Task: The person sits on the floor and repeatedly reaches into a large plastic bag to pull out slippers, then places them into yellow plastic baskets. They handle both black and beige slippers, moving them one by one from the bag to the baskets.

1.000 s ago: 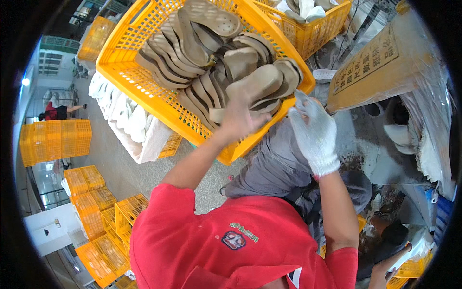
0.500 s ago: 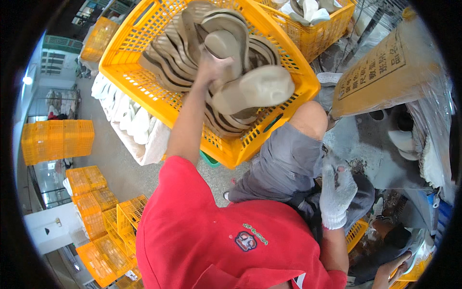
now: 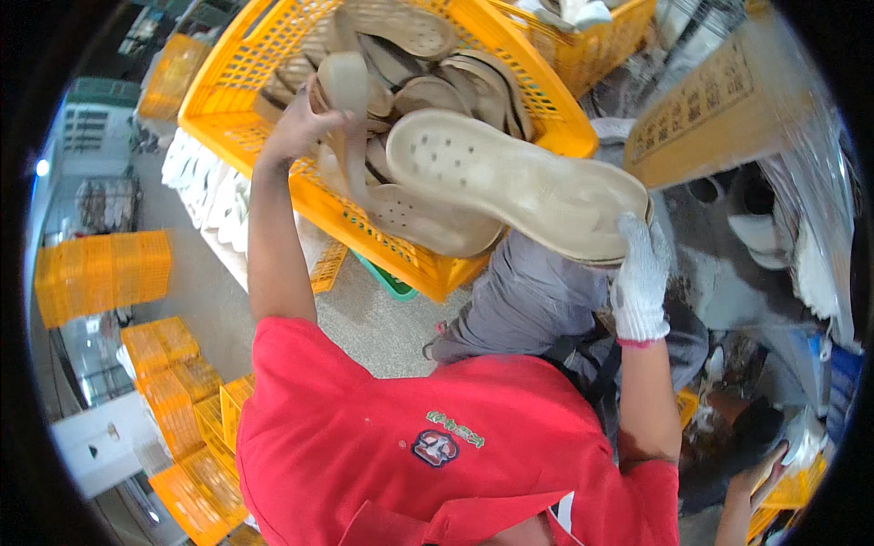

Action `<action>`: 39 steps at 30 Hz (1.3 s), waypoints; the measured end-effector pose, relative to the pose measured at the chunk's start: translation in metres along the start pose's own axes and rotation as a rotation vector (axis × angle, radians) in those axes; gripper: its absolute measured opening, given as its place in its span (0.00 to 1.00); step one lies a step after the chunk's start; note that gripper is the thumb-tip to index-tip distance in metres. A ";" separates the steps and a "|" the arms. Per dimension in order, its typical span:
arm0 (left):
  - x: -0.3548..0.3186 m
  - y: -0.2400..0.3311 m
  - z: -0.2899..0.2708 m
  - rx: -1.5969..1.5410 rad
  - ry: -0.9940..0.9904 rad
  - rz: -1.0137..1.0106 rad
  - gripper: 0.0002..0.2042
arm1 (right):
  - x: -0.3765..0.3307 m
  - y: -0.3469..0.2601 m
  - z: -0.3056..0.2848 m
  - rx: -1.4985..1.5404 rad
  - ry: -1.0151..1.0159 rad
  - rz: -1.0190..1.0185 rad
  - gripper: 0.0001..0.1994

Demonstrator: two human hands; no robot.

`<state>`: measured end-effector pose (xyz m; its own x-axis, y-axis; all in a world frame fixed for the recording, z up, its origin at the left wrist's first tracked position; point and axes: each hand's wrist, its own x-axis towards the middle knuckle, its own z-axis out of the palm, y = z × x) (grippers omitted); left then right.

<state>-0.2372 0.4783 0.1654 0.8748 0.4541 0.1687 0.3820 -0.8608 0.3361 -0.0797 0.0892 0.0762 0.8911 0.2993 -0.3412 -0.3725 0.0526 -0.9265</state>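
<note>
Big yellow crate (image 3: 264, 82) fills the upper middle of the head view, tilted toward the person, packed with tan shoe soles (image 3: 437, 91) stacked on edge and overlapping. More yellow crates (image 3: 100, 273) stacked on the floor far left and lower left; another yellow crate (image 3: 592, 41) sits behind the big one, top right, with white pieces in it. Cardboard box (image 3: 719, 109) to the right of it. Person's red shirt (image 3: 437, 437) takes up the lower middle, grey trousers (image 3: 528, 300) above it.

Large tan sole (image 3: 519, 191) is out over the crate's near corner, underside up, small holes visible at the toe end. Heel end is pinched in the right hand (image 3: 642, 278), which wears a white knit glove, fingers closed on the sole's edge. Toe end lies over the soles at the crate rim.

Left hand (image 3: 300, 127), bare, is up inside the crate, fingers curled around a narrow upright sole (image 3: 346, 100), gripping it among the stack.

Another person's hand (image 3: 760, 469) shows low right, well apart from both
</note>
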 end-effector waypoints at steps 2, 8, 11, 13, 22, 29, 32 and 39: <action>0.004 0.027 0.008 0.242 0.071 0.181 0.35 | -0.019 -0.001 -0.027 -0.102 0.001 -0.145 0.23; -0.058 0.186 0.058 -0.174 -0.276 0.705 0.42 | -0.076 -0.016 -0.090 -0.449 0.166 -0.194 0.21; -0.090 0.229 0.097 -0.163 -0.323 0.902 0.43 | -0.092 -0.014 -0.099 0.000 0.079 0.028 0.25; -0.101 0.230 0.114 -0.348 -0.473 0.747 0.39 | -0.099 -0.008 -0.099 0.033 -0.007 0.002 0.32; -0.118 0.204 0.107 -0.308 -0.297 0.740 0.34 | -0.116 0.000 -0.105 0.020 -0.169 -0.051 0.44; -0.088 0.145 0.063 -0.265 0.220 0.137 0.15 | -0.138 -0.004 -0.159 -0.022 -0.069 0.171 0.31; -0.010 0.043 0.026 -0.618 0.328 -0.323 0.19 | -0.157 -0.005 -0.194 -0.238 0.099 0.207 0.26; -0.026 0.174 0.175 -1.179 0.031 -0.250 0.13 | -0.201 -0.018 -0.231 -0.121 0.916 -0.264 0.30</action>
<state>-0.1414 0.2761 0.0578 0.8018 0.5976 -0.0052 0.0189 -0.0167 0.9997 -0.1921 -0.1918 0.1243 0.8183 -0.5712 -0.0634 -0.1476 -0.1023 -0.9837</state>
